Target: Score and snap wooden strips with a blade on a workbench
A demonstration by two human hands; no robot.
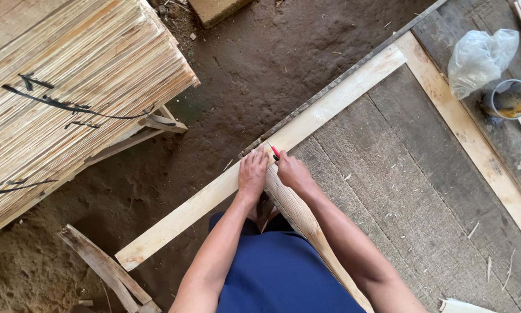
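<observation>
Surface: a worn grey plank platform fills the right half of the view, littered with splinters and framed by pale wood strips. One pale strip runs along its 2 o'clock side. The ground to the left is bare packed dirt.

Work piece: a long pale board lies along the platform's left edge, running from 8 o'clock to 1 o'clock. A narrower grained slat rests across it, angled back toward 5 o'clock between the person's forearms.

Hands: the left hand lies flat on the long board at centre, fingers extended and close together, pressing down. The right hand, just beside it, is curled with fingers pinching a red pencil whose tip meets the board.

Surroundings: a tall stack of thin veneer sheets on a wooden support occupies 10 o'clock. A clear plastic bag and a metal tin sit at 2 o'clock. A loose weathered batten lies at 7 o'clock.

Clearance: open dirt lies between the stack and the board.
</observation>
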